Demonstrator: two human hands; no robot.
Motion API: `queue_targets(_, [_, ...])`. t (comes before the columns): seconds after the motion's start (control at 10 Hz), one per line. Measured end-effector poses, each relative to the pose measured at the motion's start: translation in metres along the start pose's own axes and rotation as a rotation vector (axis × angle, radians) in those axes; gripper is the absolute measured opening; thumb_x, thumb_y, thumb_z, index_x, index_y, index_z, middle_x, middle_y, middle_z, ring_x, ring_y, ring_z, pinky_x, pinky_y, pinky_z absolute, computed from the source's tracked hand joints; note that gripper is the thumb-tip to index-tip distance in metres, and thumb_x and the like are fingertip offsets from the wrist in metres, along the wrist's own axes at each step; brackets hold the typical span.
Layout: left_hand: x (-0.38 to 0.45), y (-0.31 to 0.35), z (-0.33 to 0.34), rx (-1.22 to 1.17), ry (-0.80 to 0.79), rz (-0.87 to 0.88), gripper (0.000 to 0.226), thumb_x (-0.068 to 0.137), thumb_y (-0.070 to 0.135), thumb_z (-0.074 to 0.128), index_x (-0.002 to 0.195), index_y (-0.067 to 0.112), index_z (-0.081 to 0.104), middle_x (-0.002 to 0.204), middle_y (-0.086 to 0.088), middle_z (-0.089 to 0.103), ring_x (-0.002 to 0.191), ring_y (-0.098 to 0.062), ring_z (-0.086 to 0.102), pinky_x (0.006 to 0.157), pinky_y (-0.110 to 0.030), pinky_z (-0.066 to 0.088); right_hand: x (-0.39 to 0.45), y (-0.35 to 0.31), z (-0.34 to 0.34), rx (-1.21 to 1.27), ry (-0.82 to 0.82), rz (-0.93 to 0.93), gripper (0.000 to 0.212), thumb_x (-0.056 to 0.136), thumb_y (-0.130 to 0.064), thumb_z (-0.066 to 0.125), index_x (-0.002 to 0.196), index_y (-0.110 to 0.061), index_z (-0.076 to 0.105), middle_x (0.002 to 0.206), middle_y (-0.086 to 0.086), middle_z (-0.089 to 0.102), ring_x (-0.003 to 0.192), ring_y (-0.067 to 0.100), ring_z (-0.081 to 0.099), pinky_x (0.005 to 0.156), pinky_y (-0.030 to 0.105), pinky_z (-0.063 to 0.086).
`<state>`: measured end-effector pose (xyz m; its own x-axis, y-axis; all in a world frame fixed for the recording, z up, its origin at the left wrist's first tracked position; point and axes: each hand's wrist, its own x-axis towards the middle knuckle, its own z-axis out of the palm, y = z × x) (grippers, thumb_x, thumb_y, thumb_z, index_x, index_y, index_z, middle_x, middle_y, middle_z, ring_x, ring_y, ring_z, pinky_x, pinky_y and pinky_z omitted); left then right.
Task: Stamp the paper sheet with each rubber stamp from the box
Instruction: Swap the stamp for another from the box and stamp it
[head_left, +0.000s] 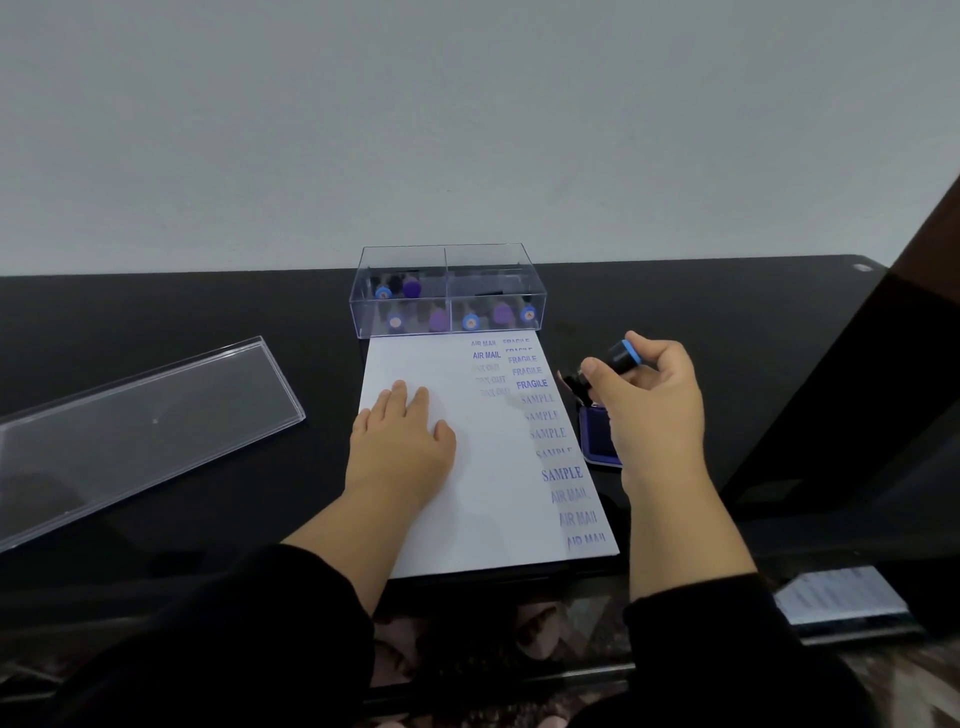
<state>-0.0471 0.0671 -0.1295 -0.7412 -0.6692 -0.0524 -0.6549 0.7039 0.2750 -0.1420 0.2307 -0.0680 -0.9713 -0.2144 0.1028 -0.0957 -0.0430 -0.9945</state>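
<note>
A white paper sheet (483, 483) lies on the black table, with blue prints such as AIR MAIL, FRAGILE and SAMPLE down its right side. My left hand (402, 441) lies flat on the sheet's left part. My right hand (649, 410) grips a black rubber stamp with a blue ring (621, 356), tilted, just right of the sheet and above a blue ink pad (597, 436). Behind the sheet stands a clear plastic box (447, 291) holding several stamps with blue and purple tops.
The box's clear lid (140, 431) lies on the table at the left. A dark upright panel (883, 364) rises at the right. Printed paper (836, 597) lies low at the right, below the table edge.
</note>
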Motion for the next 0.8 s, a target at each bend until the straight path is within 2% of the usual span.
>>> queue_targets(0.2, [-0.0002, 0.0, 0.0, -0.008, 0.005, 0.005, 0.055, 0.101, 0.036, 0.021, 0.153, 0.019, 0.009, 0.16, -0.003, -0.001, 0.147, -0.02, 0.0, 0.117, -0.035, -0.001, 0.0005, -0.0005, 0.0, -0.014, -0.005, 0.004, 0.034, 0.084, -0.013, 0.069, 0.108, -0.028, 0.049, 0.073, -0.008, 0.058, 0.064, 0.007, 0.056, 0.062, 0.023, 0.049])
queue_targets(0.6, [-0.0006, -0.0003, 0.0013, -0.028, 0.023, 0.0, 0.055, 0.101, 0.035, 0.023, 0.152, 0.019, 0.012, 0.16, -0.003, 0.0, 0.147, -0.019, 0.001, 0.117, -0.035, -0.001, 0.0039, 0.003, 0.0005, -0.005, -0.001, 0.004, 0.035, 0.083, -0.013, 0.071, 0.109, -0.026, 0.051, 0.071, -0.009, 0.061, 0.066, 0.008, 0.06, 0.066, 0.028, 0.052])
queue_targets(0.8, [-0.0005, 0.0001, 0.0007, -0.028, 0.019, 0.0, 0.056, 0.101, 0.035, 0.023, 0.152, 0.019, 0.011, 0.16, -0.003, 0.0, 0.147, -0.019, 0.0, 0.117, -0.035, -0.001, 0.0045, 0.0037, 0.0002, -0.015, -0.006, -0.005, 0.035, 0.083, -0.013, 0.071, 0.109, -0.026, 0.05, 0.073, -0.009, 0.061, 0.067, 0.007, 0.06, 0.062, 0.022, 0.05])
